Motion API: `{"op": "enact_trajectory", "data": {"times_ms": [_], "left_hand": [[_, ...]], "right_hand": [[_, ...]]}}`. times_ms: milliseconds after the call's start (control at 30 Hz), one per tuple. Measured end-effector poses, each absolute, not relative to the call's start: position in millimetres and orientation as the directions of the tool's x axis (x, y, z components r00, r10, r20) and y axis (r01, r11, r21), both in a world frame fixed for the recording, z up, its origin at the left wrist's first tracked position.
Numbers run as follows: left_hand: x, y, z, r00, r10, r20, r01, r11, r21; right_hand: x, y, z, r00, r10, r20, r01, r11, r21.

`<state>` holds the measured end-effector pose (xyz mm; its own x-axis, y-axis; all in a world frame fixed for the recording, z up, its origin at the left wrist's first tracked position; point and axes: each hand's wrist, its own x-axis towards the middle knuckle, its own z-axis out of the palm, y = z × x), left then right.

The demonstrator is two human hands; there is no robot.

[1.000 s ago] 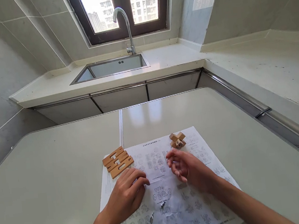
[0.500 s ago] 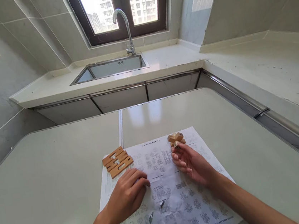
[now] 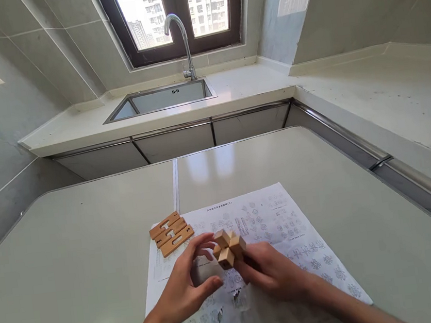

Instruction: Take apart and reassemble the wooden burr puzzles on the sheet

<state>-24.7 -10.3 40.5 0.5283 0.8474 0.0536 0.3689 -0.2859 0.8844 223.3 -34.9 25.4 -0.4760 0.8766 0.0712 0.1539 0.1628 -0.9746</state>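
A wooden burr puzzle (image 3: pixel 228 248) of crossed square blocks is raised above the printed sheet (image 3: pixel 283 211), gripped from its right side by my right hand (image 3: pixel 277 271). Just left of the puzzle, my left hand (image 3: pixel 186 284) has its fingers and thumb spread apart, with nothing between them; its fingertips come near the puzzle's left side. Three flat slotted wooden pieces (image 3: pixel 172 234) with numbers on them lie side by side at the sheet's upper left corner. Parts of the sheet are hidden under my hands, and it has small torn spots.
The sheet lies on a pale table (image 3: pixel 104 246) with a seam running across it. Beyond the table's far edge is a white counter (image 3: pixel 245 83) with a sink (image 3: pixel 161 97) and a faucet (image 3: pixel 188 45) below a window.
My right hand has brought the wooden puzzle up from the sheet's upper right toward the middle, turning it over. My left hand has opened and turned toward it.
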Motion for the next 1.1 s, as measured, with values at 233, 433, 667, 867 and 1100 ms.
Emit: {"op": "enact_trajectory", "data": {"times_ms": [233,433,667,867,1100], "left_hand": [[-18,-15,47,0.640,0.758,-0.129,0.168,0.026,0.985],[-19,-13,47,0.639,0.758,-0.128,0.127,0.060,0.990],[-24,-16,39,0.606,0.790,-0.098,0.157,0.002,0.988],[-24,-17,41,0.612,0.786,-0.087,0.191,-0.040,0.981],[-21,-16,45,0.601,0.796,-0.064,0.223,-0.091,0.971]], "right_hand": [[221,-41,22,-0.586,0.798,0.138,0.273,0.354,-0.895],[225,-38,32,-0.651,0.753,0.094,0.037,0.155,-0.987],[223,-37,35,-0.613,0.785,0.089,-0.011,0.104,-0.995],[222,-36,38,-0.597,0.800,0.068,0.005,0.088,-0.996],[221,-38,34,-0.567,0.818,0.098,0.008,0.124,-0.992]]}}
